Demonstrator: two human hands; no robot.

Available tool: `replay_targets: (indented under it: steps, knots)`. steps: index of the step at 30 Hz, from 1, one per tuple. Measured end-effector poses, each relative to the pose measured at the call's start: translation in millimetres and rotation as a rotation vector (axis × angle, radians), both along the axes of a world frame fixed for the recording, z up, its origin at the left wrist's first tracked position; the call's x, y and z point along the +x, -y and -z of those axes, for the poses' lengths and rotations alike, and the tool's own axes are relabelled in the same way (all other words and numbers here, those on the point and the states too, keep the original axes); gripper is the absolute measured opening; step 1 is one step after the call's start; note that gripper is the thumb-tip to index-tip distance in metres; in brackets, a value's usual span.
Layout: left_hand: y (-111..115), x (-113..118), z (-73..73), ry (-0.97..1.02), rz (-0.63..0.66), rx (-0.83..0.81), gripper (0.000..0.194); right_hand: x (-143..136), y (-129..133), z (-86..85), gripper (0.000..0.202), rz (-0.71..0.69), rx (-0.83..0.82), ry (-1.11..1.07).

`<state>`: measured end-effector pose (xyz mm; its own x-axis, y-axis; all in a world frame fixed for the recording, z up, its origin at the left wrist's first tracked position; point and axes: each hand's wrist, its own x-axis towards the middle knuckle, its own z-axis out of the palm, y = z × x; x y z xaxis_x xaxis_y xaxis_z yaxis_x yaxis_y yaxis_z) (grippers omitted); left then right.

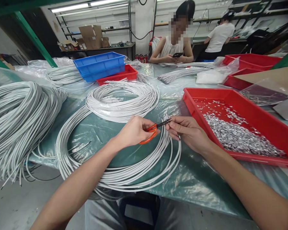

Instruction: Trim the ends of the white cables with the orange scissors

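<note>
1. Currently, your left hand [135, 131] grips the orange-handled pliers [149, 139], fingers curled around the handles, thumb along the upper one.
2. Plier jaws are dark, pointing toward your right hand [188, 130]; can't tell how far apart they stand.
3. Your right thumb and forefinger are pressed together, pinching a white cable [179, 148] near its end, right beside the plier tip. Exact contact there is too small to tell.
4. That cable belongs to the lower coil [134, 179], lying on the plastic-covered table [194, 182] in front of you, below both hands; its other ends bunch just behind the plier tip.
5. Beyond it, a second white coil [117, 111] overlaps its far side.
6. To your left, a big cable bundle [21, 111] hangs over the table edge.
7. To your right, a red tray [194, 110] holds small shiny metal pieces [242, 137].
8. Farther back, a blue bin [98, 68] sits partly over a smaller red bin [124, 74]; across the table, a person [166, 48] holds a phone [177, 55].
</note>
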<state>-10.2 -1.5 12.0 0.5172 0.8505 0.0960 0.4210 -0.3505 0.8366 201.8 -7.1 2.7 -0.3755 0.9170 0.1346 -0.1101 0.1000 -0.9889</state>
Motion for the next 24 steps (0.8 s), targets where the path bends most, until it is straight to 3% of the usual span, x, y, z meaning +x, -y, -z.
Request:
replay_targets:
  steps: [7,10,18,24]
  knots:
    - [3.2,-0.3,-5.4,0.022,0.08,-0.027,0.034,1.9,0.8,-8.2,0.031,-0.243,-0.229,-0.101]
    - [2.8,-1.0,-5.8,0.009,0.068,-0.01,0.034,1.5,0.8,-6.3,0.029,-0.273,-0.274,-0.133]
    - [-2.5,-3.2,-2.2,0.01,-0.009,0.028,0.041,-8.2,1.6,-0.3,0.023,-0.004,-0.195,-0.159]
    - [-3.6,-4.8,-1.8,0.008,-0.001,0.032,0.037,-12.6,5.6,-1.7,0.021,0.193,0.052,-0.045]
